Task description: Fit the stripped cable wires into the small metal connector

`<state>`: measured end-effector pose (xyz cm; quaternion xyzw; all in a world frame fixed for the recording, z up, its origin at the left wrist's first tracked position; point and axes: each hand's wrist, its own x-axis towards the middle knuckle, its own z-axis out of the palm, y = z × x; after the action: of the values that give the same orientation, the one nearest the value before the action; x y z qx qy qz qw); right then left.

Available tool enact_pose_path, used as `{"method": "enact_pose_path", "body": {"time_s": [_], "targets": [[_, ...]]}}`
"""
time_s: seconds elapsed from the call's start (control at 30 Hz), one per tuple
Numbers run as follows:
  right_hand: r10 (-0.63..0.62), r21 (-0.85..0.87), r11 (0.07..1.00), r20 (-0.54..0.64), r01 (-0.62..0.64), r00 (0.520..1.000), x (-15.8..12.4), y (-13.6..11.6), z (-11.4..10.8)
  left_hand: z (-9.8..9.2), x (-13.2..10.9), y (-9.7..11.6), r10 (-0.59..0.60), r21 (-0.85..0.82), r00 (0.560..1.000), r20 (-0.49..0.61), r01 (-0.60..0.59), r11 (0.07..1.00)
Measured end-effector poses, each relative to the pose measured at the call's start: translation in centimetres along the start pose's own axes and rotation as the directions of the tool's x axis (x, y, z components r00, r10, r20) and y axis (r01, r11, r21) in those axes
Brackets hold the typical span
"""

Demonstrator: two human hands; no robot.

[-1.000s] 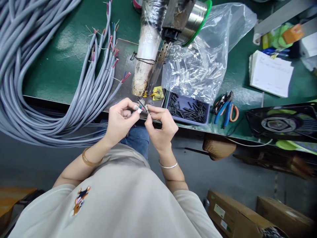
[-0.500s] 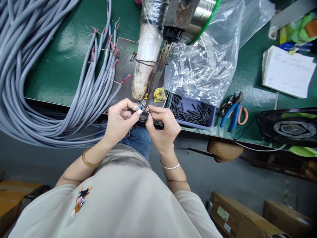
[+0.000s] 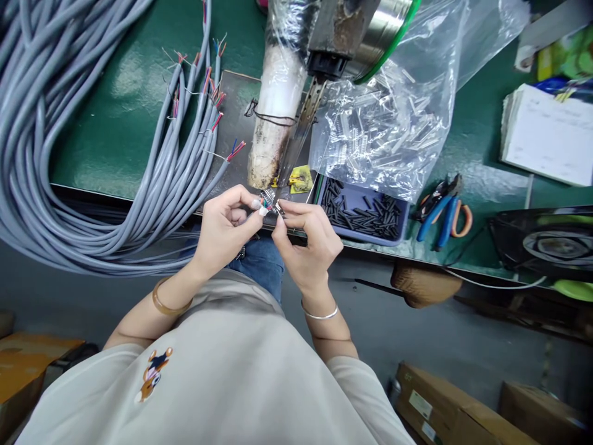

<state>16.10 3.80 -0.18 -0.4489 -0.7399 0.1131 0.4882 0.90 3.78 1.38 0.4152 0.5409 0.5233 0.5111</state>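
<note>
My left hand (image 3: 226, 227) pinches several thin coloured wires (image 3: 265, 203) between its thumb and fingertips, over the table's front edge. Facing it closely, my right hand (image 3: 309, 241) has thumb and forefinger closed on a small silvery metal piece (image 3: 279, 209); its exact kind is too small to tell. Both sets of fingertips are just below the lower end of a slanted metal soldering tool (image 3: 296, 145). Beside that tool stands a white, stained, plastic-wrapped tube (image 3: 274, 102). More small metal pieces (image 3: 267, 195) lie right behind my fingertips.
Grey cables (image 3: 39, 179) with stripped ends fill the left. A solder spool (image 3: 382, 37) hangs above. To the right are a clear bag of metal strips (image 3: 384, 123), a purple tray (image 3: 402, 230) of black sleeves, pliers (image 3: 447, 219), a notepad (image 3: 549, 133) and a black fan (image 3: 542, 241).
The right fingertips have shifted slightly, and the metal piece between them shows more plainly. My left hand keeps its pinch on the wires. The view has moved a little.
</note>
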Motion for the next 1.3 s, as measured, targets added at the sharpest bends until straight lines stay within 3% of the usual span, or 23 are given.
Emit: {"method": "enact_pose_path", "body": {"time_s": [0.4, 0.53, 0.8, 1.1, 1.3], "targets": [[-0.023, -0.056, 0.998, -0.004, 0.023, 1.0, 0.6, -0.5, -0.2, 0.0, -0.1, 0.7, 0.172, 0.147, 0.985, 0.012, -0.172, 0.974], [-0.045, -0.097, 0.994, -0.003, 0.044, 0.999, 0.5, -0.7, -0.3, -0.1, 0.0, 0.8, 0.154, 0.14, 0.988, 0.01, -0.154, 0.978], [-0.132, -0.231, 0.961, 0.101, 0.152, 0.986, -0.2, -0.1, -0.3, -0.3, 0.2, -0.4, -0.033, 0.074, 0.998, 0.044, 0.03, 0.997], [-0.162, -0.224, 0.959, 0.067, 0.173, 0.985, -1.1, 0.3, -1.0, -0.8, -1.6, -1.0, 0.04, 0.138, 0.994, 0.105, -0.055, 0.989], [-0.089, -0.102, 0.99, 0.036, 0.092, 0.995, -1.2, -0.2, -0.3, -0.8, -1.9, -1.4, 0.083, 0.18, 0.996, -0.031, -0.076, 0.981]]}}
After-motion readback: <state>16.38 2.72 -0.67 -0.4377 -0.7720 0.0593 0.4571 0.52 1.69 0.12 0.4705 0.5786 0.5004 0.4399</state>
